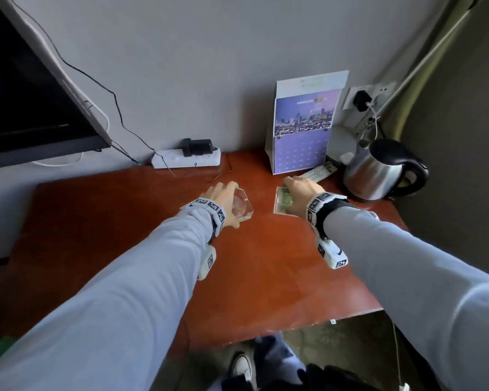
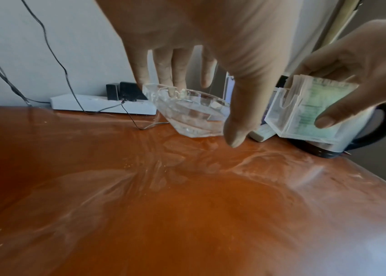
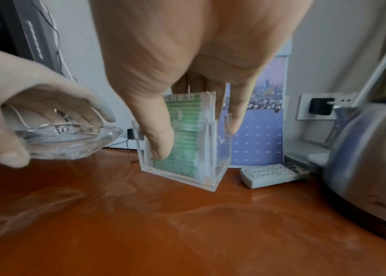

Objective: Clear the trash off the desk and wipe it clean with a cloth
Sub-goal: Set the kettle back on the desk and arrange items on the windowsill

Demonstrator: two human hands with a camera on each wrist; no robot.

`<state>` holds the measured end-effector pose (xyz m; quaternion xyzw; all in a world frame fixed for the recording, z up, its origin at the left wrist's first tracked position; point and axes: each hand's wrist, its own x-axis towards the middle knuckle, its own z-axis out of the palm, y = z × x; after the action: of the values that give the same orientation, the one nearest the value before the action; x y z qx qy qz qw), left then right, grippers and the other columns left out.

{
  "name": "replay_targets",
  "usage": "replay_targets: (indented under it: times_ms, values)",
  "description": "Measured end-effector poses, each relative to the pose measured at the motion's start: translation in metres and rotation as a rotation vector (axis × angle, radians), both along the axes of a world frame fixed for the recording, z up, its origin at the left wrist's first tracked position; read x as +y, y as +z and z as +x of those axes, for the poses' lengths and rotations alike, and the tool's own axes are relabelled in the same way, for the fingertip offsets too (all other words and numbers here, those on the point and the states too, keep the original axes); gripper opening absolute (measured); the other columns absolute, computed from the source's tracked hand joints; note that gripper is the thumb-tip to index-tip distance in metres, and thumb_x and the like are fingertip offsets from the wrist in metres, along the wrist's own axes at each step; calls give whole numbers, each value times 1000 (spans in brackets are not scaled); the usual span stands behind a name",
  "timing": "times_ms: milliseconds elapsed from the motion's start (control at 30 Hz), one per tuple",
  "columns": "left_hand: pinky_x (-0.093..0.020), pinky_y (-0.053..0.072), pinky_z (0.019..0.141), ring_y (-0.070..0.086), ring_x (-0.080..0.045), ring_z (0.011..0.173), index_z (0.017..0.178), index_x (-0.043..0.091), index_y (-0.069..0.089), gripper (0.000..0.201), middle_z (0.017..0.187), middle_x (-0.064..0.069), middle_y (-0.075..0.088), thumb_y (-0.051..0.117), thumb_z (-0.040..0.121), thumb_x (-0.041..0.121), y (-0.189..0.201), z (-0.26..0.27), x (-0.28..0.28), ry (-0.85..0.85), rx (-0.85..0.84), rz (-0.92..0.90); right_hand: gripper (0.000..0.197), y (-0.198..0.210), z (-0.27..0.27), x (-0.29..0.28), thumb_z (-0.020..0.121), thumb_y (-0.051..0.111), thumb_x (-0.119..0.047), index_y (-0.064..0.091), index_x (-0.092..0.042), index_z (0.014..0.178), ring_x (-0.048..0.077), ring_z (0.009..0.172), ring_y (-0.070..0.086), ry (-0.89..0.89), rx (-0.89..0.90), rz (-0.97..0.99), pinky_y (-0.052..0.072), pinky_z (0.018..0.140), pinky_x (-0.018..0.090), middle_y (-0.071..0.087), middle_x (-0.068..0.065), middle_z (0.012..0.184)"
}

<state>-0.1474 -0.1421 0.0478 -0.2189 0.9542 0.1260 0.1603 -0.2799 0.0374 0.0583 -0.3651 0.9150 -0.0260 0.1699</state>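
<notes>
My left hand (image 1: 223, 197) grips a clear glass ashtray (image 2: 191, 115) from above, fingers on its far rim and thumb on the near side. The ashtray is tilted and sits just above the red-brown desk (image 1: 124, 235). To its right, my right hand (image 1: 298, 191) holds a clear acrylic holder (image 3: 187, 149) filled with green printed packets, thumb on its front and fingers behind it. I cannot tell whether the holder's base touches the desk. Pale smeared streaks (image 2: 163, 164) cover the desktop.
Against the wall stand a purple calendar (image 1: 305, 128), a white remote (image 3: 274, 174) and a steel kettle (image 1: 378, 170) at the right. A white power strip (image 1: 185, 159) with cables lies at the back left. A screen (image 1: 26, 94) hangs at the left.
</notes>
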Motion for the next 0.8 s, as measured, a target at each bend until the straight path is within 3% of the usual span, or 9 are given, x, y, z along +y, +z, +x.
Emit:
replay_targets:
  times_ms: [133, 233, 400, 800]
  values:
    - [-43, 48, 100, 48, -28, 128, 147, 23, 30, 112, 143, -6, 44, 93, 55, 40, -21, -56, -26, 22, -11, -4, 51, -30, -49, -31, 76, 73, -20, 49, -17, 122, 30, 102, 61, 61, -45, 47, 52, 81, 36, 57, 5, 116]
    - [-41, 48, 101, 48, -28, 129, 150, 19, 26, 117, 146, -7, 42, 92, 56, 37, -35, -101, -46, 4, -6, -8, 51, -48, -80, -55, 78, 72, -18, 47, -17, 122, 31, 102, 61, 132, -60, 100, 54, 83, 41, 56, 6, 117]
    - [-39, 44, 105, 45, -29, 131, 150, 16, 24, 117, 146, -9, 40, 92, 56, 33, -56, -162, -75, 0, 25, -13, 52, -76, -105, -82, 81, 72, -17, 44, -14, 126, 29, 111, 56, 229, -66, 148, 49, 87, 40, 52, 8, 121]
    - [-38, 39, 107, 44, -30, 131, 150, 12, 28, 117, 145, -9, 40, 90, 55, 39, -110, -230, -105, -5, 23, 23, 55, -118, -128, -104, 81, 68, -26, 46, -15, 130, 25, 114, 53, 303, -21, 40, 46, 90, 36, 53, 4, 122]
